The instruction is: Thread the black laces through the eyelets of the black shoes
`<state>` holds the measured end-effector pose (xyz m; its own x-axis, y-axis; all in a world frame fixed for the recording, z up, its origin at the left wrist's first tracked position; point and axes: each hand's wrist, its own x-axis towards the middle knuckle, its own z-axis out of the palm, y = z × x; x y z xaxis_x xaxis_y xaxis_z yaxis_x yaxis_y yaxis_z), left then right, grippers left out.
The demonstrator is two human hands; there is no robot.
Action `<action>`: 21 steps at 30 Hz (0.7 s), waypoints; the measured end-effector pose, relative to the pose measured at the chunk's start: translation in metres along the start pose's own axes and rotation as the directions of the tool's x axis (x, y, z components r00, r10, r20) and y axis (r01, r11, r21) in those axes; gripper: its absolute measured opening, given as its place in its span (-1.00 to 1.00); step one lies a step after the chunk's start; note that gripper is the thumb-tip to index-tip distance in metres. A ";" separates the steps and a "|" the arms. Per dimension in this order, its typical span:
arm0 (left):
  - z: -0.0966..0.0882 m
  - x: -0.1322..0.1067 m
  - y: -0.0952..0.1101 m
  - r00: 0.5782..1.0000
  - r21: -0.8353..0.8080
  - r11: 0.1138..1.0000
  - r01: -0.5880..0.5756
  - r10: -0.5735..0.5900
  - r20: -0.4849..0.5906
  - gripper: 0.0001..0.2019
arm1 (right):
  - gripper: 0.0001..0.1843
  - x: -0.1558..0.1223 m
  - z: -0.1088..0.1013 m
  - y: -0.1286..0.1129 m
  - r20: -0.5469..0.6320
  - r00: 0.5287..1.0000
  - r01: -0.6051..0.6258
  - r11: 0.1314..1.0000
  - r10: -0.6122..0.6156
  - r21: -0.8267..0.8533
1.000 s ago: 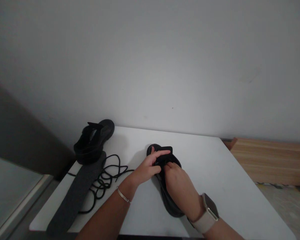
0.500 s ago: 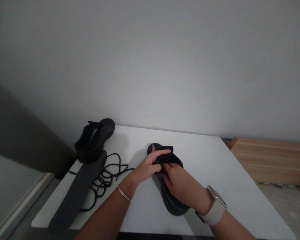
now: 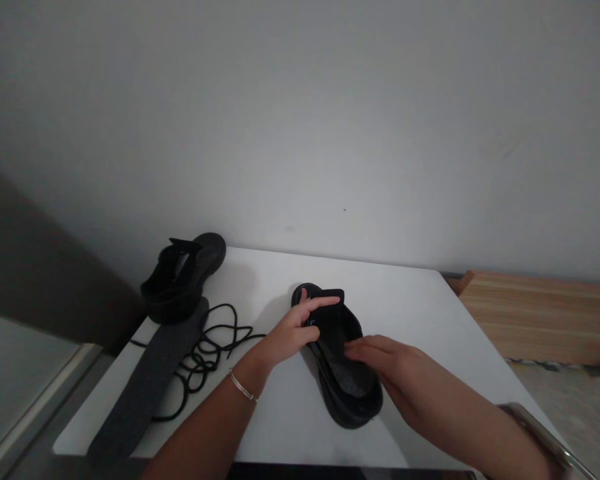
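A black shoe [image 3: 345,383] lies on the white table [image 3: 430,320], toe pointing away from me. My left hand [image 3: 293,333] grips its front, the index finger stretched along the raised tongue flap [image 3: 330,297]. My right hand [image 3: 385,363] rests at the shoe's right side with fingers stretched out and together, their tips touching the dark insole [image 3: 347,360] inside the shoe. A bracelet sits on my left wrist; a watch on the right is at the frame edge.
A second black shoe [image 3: 183,277] stands at the table's far left corner. Beside it lie a long dark grey insole [image 3: 150,383] and tangled black laces [image 3: 207,350]. A pale wall stands behind; a wooden surface [image 3: 540,313] lies to the right.
My right hand has pulled back out of the shoe's opening and now lies flatter at its right side, uncovering the insole. The left hand keeps its hold on the front.
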<state>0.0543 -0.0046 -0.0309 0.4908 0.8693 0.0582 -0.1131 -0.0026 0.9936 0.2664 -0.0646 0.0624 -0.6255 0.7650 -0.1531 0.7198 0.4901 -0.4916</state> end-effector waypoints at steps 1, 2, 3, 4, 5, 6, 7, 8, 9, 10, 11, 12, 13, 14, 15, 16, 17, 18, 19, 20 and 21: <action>0.000 0.000 0.000 1.000 -0.009 1.000 0.006 -0.006 -0.002 -0.28 | -0.32 -0.003 -0.001 -0.001 0.030 0.999 0.015 1.000 -0.015 0.006; 0.001 0.000 0.001 1.000 -0.014 1.000 0.012 -0.012 -0.006 -0.28 | -0.30 -0.006 0.000 -0.001 0.056 0.998 0.034 0.999 -0.034 0.002; 0.001 0.000 0.001 1.000 -0.016 1.000 0.017 -0.018 -0.013 -0.28 | -0.30 -0.008 0.002 -0.002 0.078 0.996 0.051 0.999 -0.050 -0.010; 0.001 0.000 0.001 1.000 -0.016 1.000 0.020 -0.021 -0.019 -0.28 | -0.31 -0.008 0.005 -0.001 0.096 0.993 0.065 0.998 -0.062 -0.028; 0.001 0.000 0.001 0.999 -0.017 1.000 0.021 -0.022 -0.025 -0.28 | -0.34 -0.008 0.009 -0.001 0.112 0.991 0.074 0.996 -0.068 -0.049; 0.001 0.001 0.000 0.999 -0.015 1.000 0.020 -0.021 -0.026 -0.28 | -0.37 -0.008 0.013 0.001 0.126 0.990 0.076 0.994 -0.066 -0.074; 0.001 0.001 0.000 1.000 -0.008 1.000 0.017 -0.018 -0.024 -0.29 | -0.41 -0.006 0.017 0.002 0.142 0.988 0.076 0.992 -0.061 -0.101; 0.001 0.001 0.000 1.000 0.002 1.000 0.011 -0.011 -0.021 -0.29 | -0.44 -0.004 0.021 0.003 0.158 0.986 0.075 0.989 -0.054 -0.130; 0.000 0.002 -0.001 1.000 0.016 1.000 0.003 -0.003 -0.018 -0.30 | -0.47 -0.001 0.024 0.004 0.174 0.984 0.074 0.984 -0.046 -0.162; 0.000 0.002 -0.001 1.000 0.028 1.000 -0.005 0.005 -0.015 -0.30 | -0.50 0.003 0.027 0.004 0.193 0.981 0.076 0.978 -0.038 -0.195; 0.000 0.002 -0.002 1.000 0.037 0.999 -0.010 0.010 -0.012 -0.30 | -0.53 0.006 0.028 0.004 0.217 0.976 0.076 0.970 -0.025 -0.230; -0.001 0.003 -0.002 1.000 0.040 0.999 -0.011 0.011 -0.010 -0.30 | -0.56 0.010 0.029 0.002 0.247 0.969 0.076 0.960 -0.008 -0.268; -0.001 0.002 -0.002 1.000 0.039 0.999 -0.008 0.008 -0.007 -0.30 | -0.59 0.014 0.028 0.000 0.278 0.960 0.077 0.949 0.012 -0.306; -0.001 0.002 -0.003 1.000 0.035 0.999 -0.003 0.003 -0.004 -0.29 | -0.61 0.018 0.027 -0.003 0.309 0.951 0.079 0.938 0.031 -0.339; -0.001 0.002 -0.003 1.000 0.032 0.999 0.003 -0.003 -0.001 -0.29 | -0.62 0.022 0.025 -0.006 0.336 0.941 0.084 0.928 0.047 -0.363; -0.001 0.002 -0.003 1.000 0.029 1.000 0.007 -0.007 0.002 -0.28 | -0.63 0.025 0.023 -0.008 0.356 0.933 0.086 0.921 0.059 -0.379; -0.001 0.002 -0.003 1.000 0.029 1.000 0.009 -0.009 0.003 -0.28 | -0.63 0.027 0.021 -0.010 0.367 0.928 0.086 0.919 0.067 -0.385; -0.001 0.001 -0.003 1.000 0.031 1.000 0.007 -0.007 0.001 -0.28 | -0.63 0.029 0.020 -0.011 0.369 0.927 0.082 0.920 0.071 -0.382; -0.001 0.001 -0.002 1.000 0.035 0.999 0.001 -0.001 -0.003 -0.28 | -0.64 0.030 0.018 -0.012 0.365 0.928 0.075 0.925 0.072 -0.374; -0.001 0.001 -0.001 1.000 0.042 0.999 -0.009 0.009 -0.006 -0.29 | -0.65 0.031 0.018 -0.011 0.352 0.933 0.066 0.930 0.071 -0.363; -0.001 0.001 -0.001 1.000 0.050 0.999 -0.017 0.018 -0.007 -0.29 | -0.65 0.032 0.018 -0.009 0.331 0.941 0.056 0.935 0.068 -0.350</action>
<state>0.0544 -0.0035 -0.0318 0.4828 0.8725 0.0750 -0.0781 -0.0424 0.9960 0.2340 -0.0518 0.0466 -0.6397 0.6151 -0.4610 0.7436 0.6470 -0.1686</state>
